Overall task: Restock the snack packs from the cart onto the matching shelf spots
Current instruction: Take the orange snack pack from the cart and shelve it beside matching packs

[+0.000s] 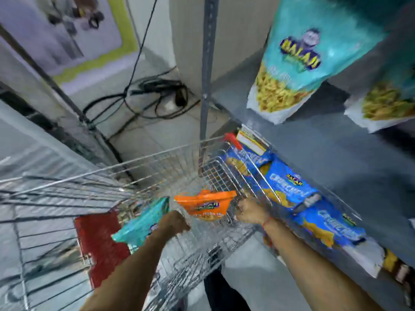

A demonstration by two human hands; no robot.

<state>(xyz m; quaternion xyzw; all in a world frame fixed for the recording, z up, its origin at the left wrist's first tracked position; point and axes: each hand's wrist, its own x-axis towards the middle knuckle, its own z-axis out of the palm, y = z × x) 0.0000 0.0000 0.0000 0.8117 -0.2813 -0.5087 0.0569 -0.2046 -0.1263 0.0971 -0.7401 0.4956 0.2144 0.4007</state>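
The wire cart (125, 167) stands below me, beside the grey shelf (336, 158). My left hand (176, 222) is closed at the edge of a teal snack pack (141, 223) inside the cart and seems to grip it. My right hand (248, 213) is closed on the right corner of an orange snack pack (205, 205), held above the cart's floor. Two matching teal packs (301, 63) (386, 102) stand on the shelf above. Blue snack packs (289, 185) lie in a row on the lower shelf level. Motion blur softens everything.
The red flap (98, 245) of the cart's seat sits at the near left. A grey shelf upright (207, 63) rises just behind the cart's far corner. Black cables and a plug block (161, 95) lie on the tiled floor beyond. A metal-framed panel (45, 135) stands at left.
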